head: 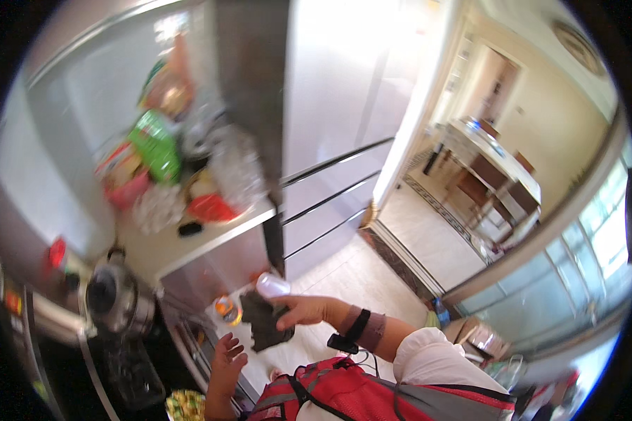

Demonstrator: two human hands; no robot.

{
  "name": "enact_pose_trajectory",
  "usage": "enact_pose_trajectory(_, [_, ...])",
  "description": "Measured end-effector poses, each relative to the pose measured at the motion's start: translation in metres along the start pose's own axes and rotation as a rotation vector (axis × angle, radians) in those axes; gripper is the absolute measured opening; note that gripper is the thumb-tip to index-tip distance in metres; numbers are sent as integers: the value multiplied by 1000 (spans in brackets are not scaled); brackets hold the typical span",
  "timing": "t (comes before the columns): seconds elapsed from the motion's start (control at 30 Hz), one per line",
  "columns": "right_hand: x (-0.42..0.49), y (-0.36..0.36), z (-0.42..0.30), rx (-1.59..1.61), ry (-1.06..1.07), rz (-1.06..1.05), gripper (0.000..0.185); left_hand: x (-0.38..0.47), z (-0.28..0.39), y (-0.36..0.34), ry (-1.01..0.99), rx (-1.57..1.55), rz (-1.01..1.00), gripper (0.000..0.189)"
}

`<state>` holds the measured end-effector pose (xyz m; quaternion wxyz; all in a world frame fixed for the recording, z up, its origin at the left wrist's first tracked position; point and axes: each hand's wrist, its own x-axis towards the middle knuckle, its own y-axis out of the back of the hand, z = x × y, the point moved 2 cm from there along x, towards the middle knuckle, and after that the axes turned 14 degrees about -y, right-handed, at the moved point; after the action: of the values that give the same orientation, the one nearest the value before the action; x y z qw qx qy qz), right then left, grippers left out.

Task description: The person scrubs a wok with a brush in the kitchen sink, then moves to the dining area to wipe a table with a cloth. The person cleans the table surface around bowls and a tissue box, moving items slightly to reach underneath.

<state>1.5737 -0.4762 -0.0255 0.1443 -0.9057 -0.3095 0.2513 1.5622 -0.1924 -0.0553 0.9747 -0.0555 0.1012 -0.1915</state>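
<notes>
My right hand holds a dark grey cloth that hangs down in front of me over the floor. A black strap with a small dark device is around my right forearm, over a brownish band. My left hand is just left of the cloth and apart from it, holding nothing, its fingers spread and a little curled. Beyond the cloth, near the cabinet foot, are a whitish translucent container and a round orange-and-white item, both blurred.
The counter holds a green bag, several plastic bags and a red packet. A steel pot stands on the dark cooktop. A tall refrigerator stands beside a doorway leading to a dining table. Cardboard boxes lie right.
</notes>
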Motion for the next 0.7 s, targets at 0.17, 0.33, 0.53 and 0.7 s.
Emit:
enact_pose_trajectory(0.17, [-97, 14, 16, -204, 23, 71, 59, 46, 13, -131, 1, -32, -406, 62])
enact_pose_trajectory(0.33, [-228, 51, 27, -132, 40, 440, 41, 70, 20, -266, -101, 92, -517, 31])
enact_pose_trajectory(0.53, [-356, 110, 78, 30, 273, 926, 40, 100, -8, -390, 26, -119, -708, 32])
enact_pose_trajectory(0.7, [-430, 128, 117, 554, 565, 917, 31, 124, -24, -478, 317, -265, -842, 35])
